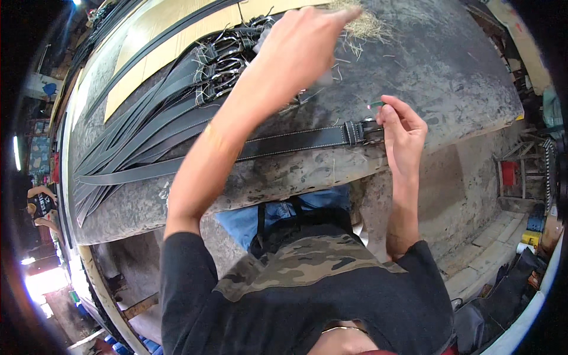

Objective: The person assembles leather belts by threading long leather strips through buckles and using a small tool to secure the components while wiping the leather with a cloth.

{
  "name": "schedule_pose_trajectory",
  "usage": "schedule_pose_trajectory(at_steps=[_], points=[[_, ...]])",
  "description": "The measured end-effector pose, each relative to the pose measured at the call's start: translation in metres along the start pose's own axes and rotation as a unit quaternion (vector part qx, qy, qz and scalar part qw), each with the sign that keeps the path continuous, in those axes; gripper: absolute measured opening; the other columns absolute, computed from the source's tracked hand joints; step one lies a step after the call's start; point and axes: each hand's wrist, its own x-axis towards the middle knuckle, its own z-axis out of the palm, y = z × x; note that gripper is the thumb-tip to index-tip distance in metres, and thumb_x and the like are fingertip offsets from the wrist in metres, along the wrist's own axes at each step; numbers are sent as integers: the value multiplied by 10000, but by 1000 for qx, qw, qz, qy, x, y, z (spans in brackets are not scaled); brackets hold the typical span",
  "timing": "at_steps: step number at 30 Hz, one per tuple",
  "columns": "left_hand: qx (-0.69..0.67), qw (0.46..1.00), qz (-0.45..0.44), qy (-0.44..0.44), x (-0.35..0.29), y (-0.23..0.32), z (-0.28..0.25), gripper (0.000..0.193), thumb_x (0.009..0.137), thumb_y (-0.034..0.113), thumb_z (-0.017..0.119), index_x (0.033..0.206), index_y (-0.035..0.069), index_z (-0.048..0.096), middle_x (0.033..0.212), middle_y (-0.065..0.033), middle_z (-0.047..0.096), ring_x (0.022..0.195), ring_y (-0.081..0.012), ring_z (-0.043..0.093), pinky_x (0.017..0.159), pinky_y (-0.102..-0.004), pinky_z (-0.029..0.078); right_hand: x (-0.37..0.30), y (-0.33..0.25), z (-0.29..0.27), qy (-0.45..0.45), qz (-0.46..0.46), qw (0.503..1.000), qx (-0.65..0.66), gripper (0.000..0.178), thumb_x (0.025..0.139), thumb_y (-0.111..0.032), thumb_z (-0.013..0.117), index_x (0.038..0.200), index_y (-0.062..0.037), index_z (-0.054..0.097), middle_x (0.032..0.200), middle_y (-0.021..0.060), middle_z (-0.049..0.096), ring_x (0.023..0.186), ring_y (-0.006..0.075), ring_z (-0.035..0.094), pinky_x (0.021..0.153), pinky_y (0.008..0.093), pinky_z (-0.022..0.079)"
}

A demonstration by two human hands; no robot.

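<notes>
My left hand (pixel 305 44) reaches over the far side of the table, its fingers drawn together and pointing at a heap of pale thread clippings (pixel 370 28). What those fingers hold, if anything, I cannot make out. Between thumb and fingers my right hand (pixel 405 130) pinches a small green object (pixel 376 105) with a bright tip, just above the buckle end of a belt. That black leather belt (pixel 296 142), stitched in white, lies flat along the near part of the table. My left forearm crosses above it and hides part of it.
A fanned stack of black belts (pixel 154 127), their metal buckles (pixel 228 59) bunched together, covers the left of the dark worn table (pixel 449 89). Cardboard (pixel 142 71) lies beyond. Loose thread bits are scattered about. Another person (pixel 42 204) is far left; a red container (pixel 508 173) is at right.
</notes>
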Motion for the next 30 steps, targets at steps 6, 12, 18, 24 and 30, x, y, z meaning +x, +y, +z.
schedule_pose_trajectory(at_steps=[6,12,18,24,30], points=[[167,964,-123,-165,44,-31,8,261,802,125,651,1035,13,620,822,-239,664,752,-371,679,698,-448,539,-6,-35,-27,104,-39,990,-91,168,888,19,655,1049,44,698,894,93,706,753,120,626,716,238,503],[-3,990,-81,-115,-26,30,-67,191,853,183,688,973,39,726,875,-153,707,790,-326,692,704,-403,531,-6,-61,-90,209,-121,933,-267,167,873,36,682,1039,36,701,948,52,698,828,106,631,755,236,511],[-8,946,-136,-294,-97,70,-22,394,839,254,707,1170,56,629,1091,-123,651,795,-326,677,663,-417,535,-15,-51,-137,201,-234,822,-479,146,853,56,690,983,-4,721,974,57,697,861,139,639,771,262,515],[-22,965,-74,-251,-98,64,-4,235,825,178,697,999,35,629,939,-104,596,759,-296,655,601,-401,511,-8,-70,-128,81,-257,728,-630,106,864,19,680,963,-7,706,932,84,690,814,177,641,705,278,498],[28,991,-20,-129,-113,73,11,186,836,194,680,831,29,594,826,-75,522,731,-214,583,567,-346,486,-16,-54,-178,208,-98,972,-42,171,914,-14,654,1082,21,652,955,89,674,795,121,608,656,246,476]])
